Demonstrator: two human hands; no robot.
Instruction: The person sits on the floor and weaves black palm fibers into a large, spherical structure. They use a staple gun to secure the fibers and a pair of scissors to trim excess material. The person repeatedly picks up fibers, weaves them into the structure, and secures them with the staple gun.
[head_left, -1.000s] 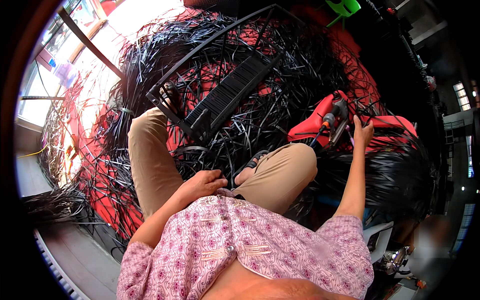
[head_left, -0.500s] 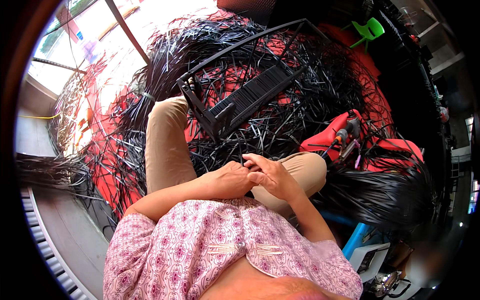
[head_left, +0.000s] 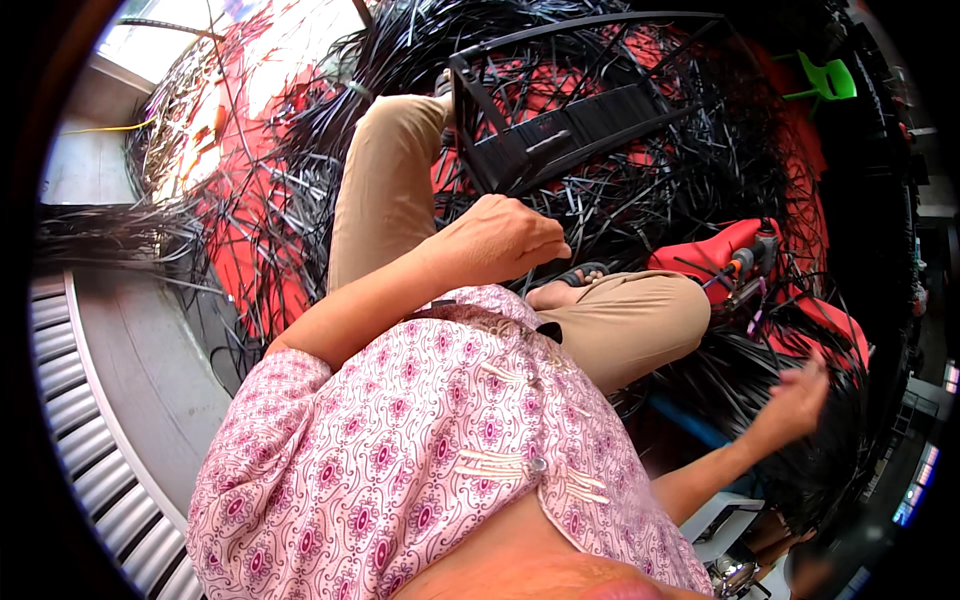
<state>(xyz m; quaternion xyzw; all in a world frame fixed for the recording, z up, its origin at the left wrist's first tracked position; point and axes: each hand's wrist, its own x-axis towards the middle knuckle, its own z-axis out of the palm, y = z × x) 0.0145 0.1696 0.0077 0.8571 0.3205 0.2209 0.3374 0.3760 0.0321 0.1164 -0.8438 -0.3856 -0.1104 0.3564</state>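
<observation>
My left hand (head_left: 497,240) hovers above my lap with its fingers curled in. Its palm faces away, so I cannot make out whether anything is inside. Out to the right, my right hand (head_left: 797,402) is stretched over a bundle of black plastic strips (head_left: 730,390), slightly blurred, its fingers apart and nothing visible in them. Beyond my knees stands a black frame (head_left: 590,25) with a panel of black woven strips (head_left: 580,130). A red plastic seat (head_left: 715,250) at my right carries hand tools with orange and grey handles (head_left: 750,258).
Loose black strips (head_left: 400,40) lie heaped over the red floor covering (head_left: 250,250). A small green chair (head_left: 825,78) stands at the far right. On the left are a roller conveyor (head_left: 95,420) and another strip bundle (head_left: 110,235). A white container (head_left: 725,525) sits at lower right.
My hands, together over my lap before, are now apart. The right has swung out to the right toward the strip bundle; the left has risen, fingers curled. The view has shifted.
</observation>
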